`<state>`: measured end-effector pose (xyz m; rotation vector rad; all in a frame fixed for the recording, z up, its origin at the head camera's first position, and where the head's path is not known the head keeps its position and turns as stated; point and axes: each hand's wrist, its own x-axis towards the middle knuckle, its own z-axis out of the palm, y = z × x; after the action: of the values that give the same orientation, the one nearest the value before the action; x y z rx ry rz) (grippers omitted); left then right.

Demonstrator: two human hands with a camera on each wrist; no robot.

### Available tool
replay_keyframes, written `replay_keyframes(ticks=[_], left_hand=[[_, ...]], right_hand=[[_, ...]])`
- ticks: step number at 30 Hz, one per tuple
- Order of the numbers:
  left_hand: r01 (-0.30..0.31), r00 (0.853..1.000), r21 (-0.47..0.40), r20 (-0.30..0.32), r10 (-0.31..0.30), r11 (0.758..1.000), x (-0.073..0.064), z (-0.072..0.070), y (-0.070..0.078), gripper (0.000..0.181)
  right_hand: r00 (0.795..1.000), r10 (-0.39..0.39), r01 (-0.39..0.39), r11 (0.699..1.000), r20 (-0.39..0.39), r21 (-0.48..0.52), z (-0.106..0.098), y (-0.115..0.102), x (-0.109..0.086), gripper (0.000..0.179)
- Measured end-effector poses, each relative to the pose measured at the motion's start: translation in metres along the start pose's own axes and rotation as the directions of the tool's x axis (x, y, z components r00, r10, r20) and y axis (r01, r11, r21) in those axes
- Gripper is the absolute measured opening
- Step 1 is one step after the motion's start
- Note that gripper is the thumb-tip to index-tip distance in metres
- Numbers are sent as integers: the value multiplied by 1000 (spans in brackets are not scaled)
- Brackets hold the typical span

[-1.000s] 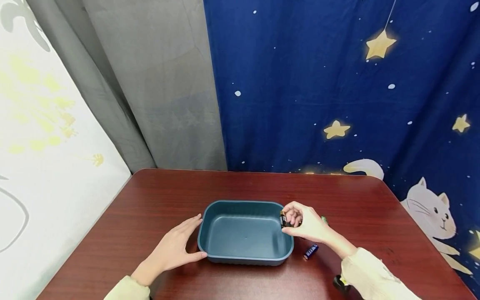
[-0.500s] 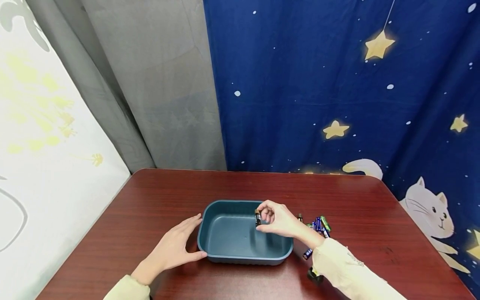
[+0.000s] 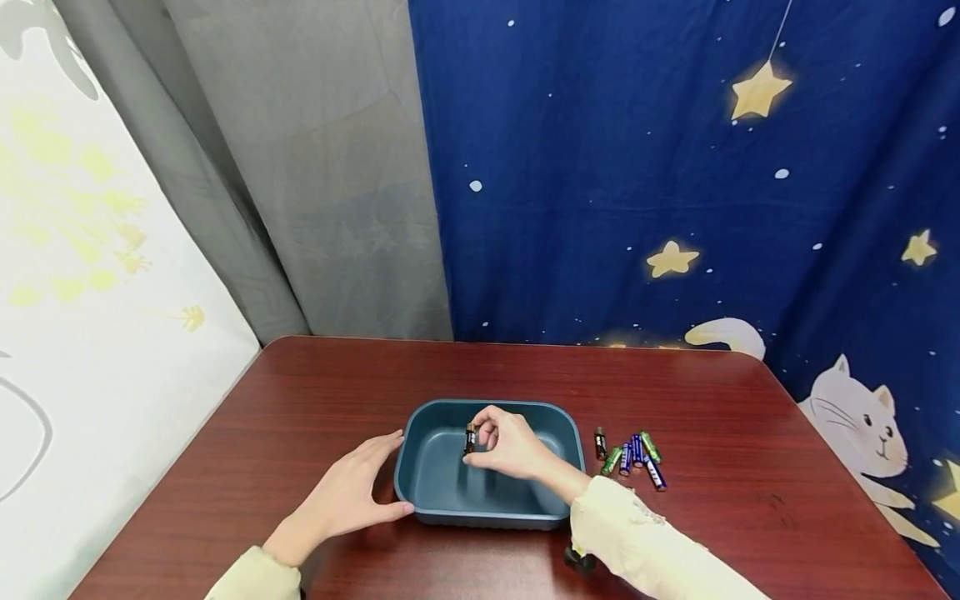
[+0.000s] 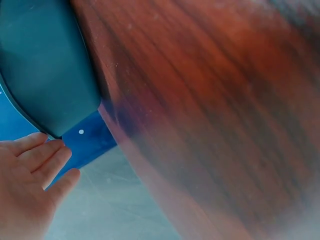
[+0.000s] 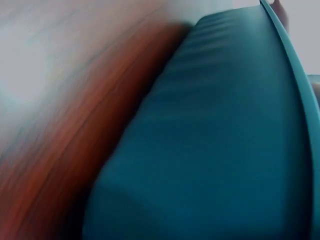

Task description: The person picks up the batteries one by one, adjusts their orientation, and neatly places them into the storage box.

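Head view shows the right hand [image 3: 510, 446] pinching a black battery [image 3: 470, 439] between thumb and fingertips, over the inside of a blue-green tray [image 3: 489, 523]. The battery sits at the left of that hand, its long axis running from thumb to fingers; whether it stands clear of the floor of the tray I cannot tell. It is a small, slim cylinder, mostly dark, with a copper-coloured end toward the fingers. The left hand [image 3: 348, 492], fingers extended and thumb apart, touches the tray's left end. Loose batteries [image 3: 637, 450] lie on the desk [image 3: 337, 383], beyond the tray's right end.
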<state>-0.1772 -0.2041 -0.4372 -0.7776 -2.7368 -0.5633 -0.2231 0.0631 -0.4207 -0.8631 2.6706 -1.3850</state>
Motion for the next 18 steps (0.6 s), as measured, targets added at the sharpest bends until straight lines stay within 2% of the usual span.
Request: replay_keyframes(ticks=[10,18], left_hand=[[1,1000,-16,-1,-1,1000,-2,1,-1,86],[-15,1000,-15,-15,14,1000,2,1,-1,84]], right_hand=[[994,113,-113,993,-11,27,36,-8,14,41],[987,158,-157,987,-14,20,48,-10,27,42]])
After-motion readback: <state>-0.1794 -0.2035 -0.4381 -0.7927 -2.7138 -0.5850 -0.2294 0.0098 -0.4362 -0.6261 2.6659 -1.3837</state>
